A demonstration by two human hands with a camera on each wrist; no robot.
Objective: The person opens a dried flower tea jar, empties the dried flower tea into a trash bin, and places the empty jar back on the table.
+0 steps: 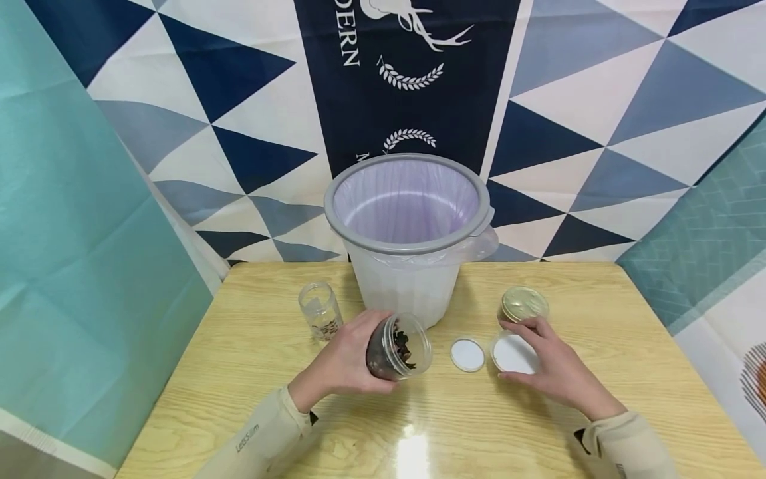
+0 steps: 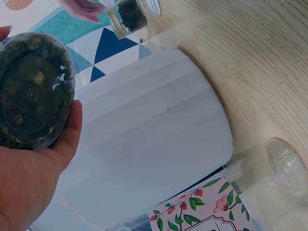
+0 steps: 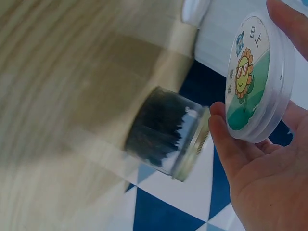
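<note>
My left hand [image 1: 347,356] grips a clear jar [image 1: 381,352] round its side, in front of the bin. The jar is tilted, its uncovered mouth turned to the right, and dark dried pieces [image 1: 402,344] lie inside. Its round base [image 2: 34,91] faces the left wrist camera. On the right, my right hand [image 1: 556,369] holds a round plastic lid [image 1: 514,353] between thumb and fingers, white underside up. A sunflower label [image 3: 244,74] covers the lid's other face. Left of that lid lies a white disc [image 1: 467,354] on the table.
A tall bin [image 1: 401,283] with a grey rim and purple liner stands at the back of the wooden table [image 1: 251,372]. Left of it is a clear jar [image 1: 320,310] with small brownish bits. Behind my right hand sits a gold-lidded jar [image 1: 525,303] of dark contents.
</note>
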